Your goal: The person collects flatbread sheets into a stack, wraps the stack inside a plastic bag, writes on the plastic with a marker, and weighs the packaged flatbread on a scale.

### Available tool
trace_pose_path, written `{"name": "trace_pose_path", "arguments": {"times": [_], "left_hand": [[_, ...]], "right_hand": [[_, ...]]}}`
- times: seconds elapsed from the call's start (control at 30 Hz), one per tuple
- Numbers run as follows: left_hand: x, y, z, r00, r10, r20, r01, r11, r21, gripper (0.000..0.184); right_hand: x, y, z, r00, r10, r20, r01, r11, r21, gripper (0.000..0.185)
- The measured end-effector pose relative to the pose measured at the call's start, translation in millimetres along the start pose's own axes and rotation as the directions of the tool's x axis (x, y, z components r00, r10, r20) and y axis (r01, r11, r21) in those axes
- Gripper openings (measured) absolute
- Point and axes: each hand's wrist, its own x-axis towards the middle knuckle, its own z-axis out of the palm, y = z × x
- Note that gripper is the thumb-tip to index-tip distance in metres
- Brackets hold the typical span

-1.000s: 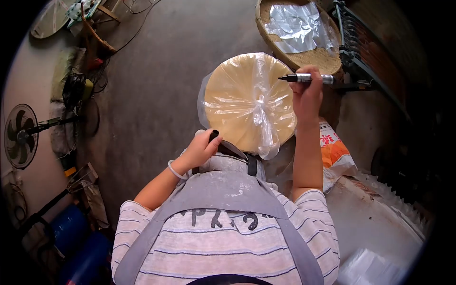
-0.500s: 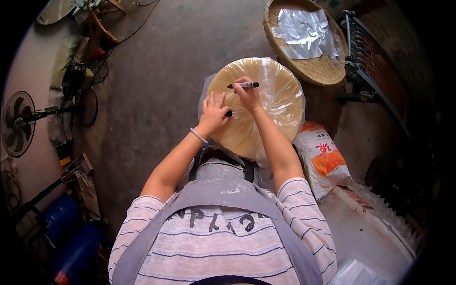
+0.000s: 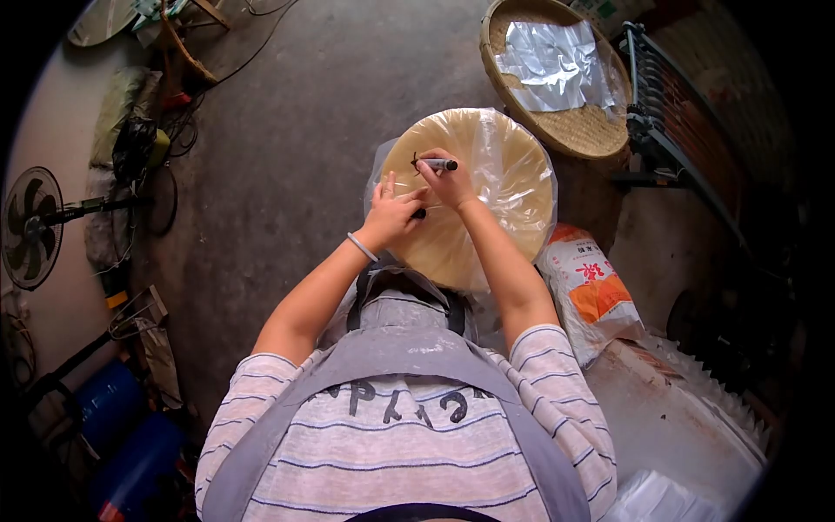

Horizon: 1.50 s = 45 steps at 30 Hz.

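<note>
A round, pale yellow stack (image 3: 487, 235) wrapped in clear plastic lies in front of me; what it is made of I cannot tell. My right hand (image 3: 449, 181) is closed around a grey-and-black marker pen (image 3: 439, 164), whose tip touches the plastic near the stack's upper left. Dark marker strokes (image 3: 415, 163) show at the tip. My left hand (image 3: 391, 215) rests on the plastic at the left side, some fingers stretched out. A small black marker cap (image 3: 418, 214) is held at its thumb side.
A round woven basket (image 3: 565, 129) with silvery plastic sheets (image 3: 557, 65) stands at the upper right. A printed white-and-orange sack (image 3: 596, 291) lies right of the stack. A fan (image 3: 35, 228), cables and blue cylinders (image 3: 143, 461) line the left side.
My right hand has moved slightly left and down with the marker, and its tip now meets the plastic. Dark strokes have appeared there. My left hand has barely shifted.
</note>
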Motion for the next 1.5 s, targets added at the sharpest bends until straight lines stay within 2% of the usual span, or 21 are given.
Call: {"name": "trace_pose_path", "arguments": {"times": [0.1,0.3,0.33,0.4,0.43,0.53,0.57,0.67,0.7,0.8,0.83,0.93,0.97,1.03,1.17,1.23,1.33,1.43,1.5], "left_hand": [[-1.9,-2.4,-3.5,1.0,0.029,-0.007,-0.029,0.999,-0.027,0.03],[-6.6,-5.0,-9.9,1.0,0.025,0.017,-0.022,0.989,-0.147,0.029],[-8.9,-3.8,-12.1,1.0,0.018,0.025,-0.013,0.984,-0.178,0.029],[-14.7,2.0,-11.0,0.999,0.038,0.037,-0.033,0.993,-0.116,0.028],[-17.6,4.6,-9.5,0.998,0.045,0.046,-0.041,0.995,-0.086,0.028],[-21.8,4.2,-0.9,0.997,0.074,0.012,-0.074,0.996,-0.043,0.032],[-22.8,3.7,-1.9,0.997,0.073,0.019,-0.072,0.996,-0.054,0.03],[-27.1,1.9,-4.8,0.997,0.076,0.032,-0.073,0.993,-0.092,0.028],[-29.5,-0.8,-4.1,0.996,0.086,0.035,-0.082,0.991,-0.108,0.027],[-33.9,2.8,-6.1,0.996,0.091,0.015,-0.088,0.986,-0.144,0.026],[-36.6,4.8,-8.5,0.996,0.086,0.007,-0.084,0.985,-0.154,0.026],[-39.5,13.2,-28.4,0.979,0.064,-0.193,-0.104,0.974,-0.203,0.022],[-40.4,13.2,-36.2,0.986,-0.026,-0.162,-0.02,0.962,-0.274,0.021],[-40.1,11.9,-52.5,0.975,-0.203,-0.086,0.151,0.9,-0.408,0.021],[-42.9,13.6,-68.9,0.957,-0.143,-0.252,0.006,0.879,-0.476,0.022],[-43.5,12.8,-70.0,0.959,-0.132,-0.249,-0.007,0.872,-0.489,0.021],[-46.4,12.0,-72.3,0.963,-0.098,-0.249,-0.033,0.88,-0.474,0.019],[-51.2,13.3,-78.7,0.976,0.005,-0.216,-0.108,0.878,-0.467,0.018],[-59.7,16.6,-85.7,0.976,0.082,-0.2,-0.171,0.861,-0.479,0.018]], "right_hand": [[3.9,8.5,-3.3,0.981,-0.15,-0.121,0.121,0.968,-0.22,0.011],[-10.0,2.7,-6.4,0.994,0.095,-0.055,-0.09,0.992,0.093,0.014],[-10.6,-3.0,-6.6,0.993,0.09,-0.07,-0.087,0.995,0.043,0.014],[-9.3,-15.0,-3.0,0.992,0.077,-0.101,-0.083,0.995,-0.053,0.016],[-6.3,-15.8,5.0,0.981,0.11,-0.159,-0.108,0.994,0.018,0.02],[-4.5,-10.5,17.3,0.988,0.134,-0.082,-0.144,0.981,-0.132,0.021],[-5.5,-12.6,14.6,0.988,0.156,0.001,-0.15,0.952,-0.267,0.022],[-10.8,-2.1,-5.2,0.964,0.266,-0.02,-0.255,0.896,-0.363,0.023],[-12.1,0.4,-8.0,0.967,0.231,-0.111,-0.254,0.924,-0.285,0.023],[-7.3,-24.0,2.8,0.97,-0.004,-0.243,-0.006,0.999,-0.04,0.022],[-5.5,-16.8,6.1,0.979,-0.019,-0.202,-0.01,0.989,-0.145,0.022],[-8.4,-3.8,22.3,0.973,0.182,-0.141,-0.136,0.949,0.284,0.02],[-11.0,-25.2,18.8,0.98,0.151,-0.132,-0.077,0.892,0.446,0.017],[-25.7,-73.3,4.4,0.975,0.191,-0.109,-0.119,0.875,0.47,0.015],[-62.6,-98.2,3.8,0.977,0.206,-0.058,-0.148,0.846,0.512,0.014],[-67.9,-100.7,5.7,0.978,0.188,-0.093,-0.115,0.851,0.512,0.014],[-75.1,-101.4,9.9,0.978,0.174,-0.117,-0.124,0.93,0.346,0.015],[-86.8,-112.5,13.3,0.997,0.048,-0.058,-0.04,0.99,0.133,0.016],[-97.4,-126.7,18.2,0.991,0.133,0.012,-0.129,0.932,0.34,0.016]]}}
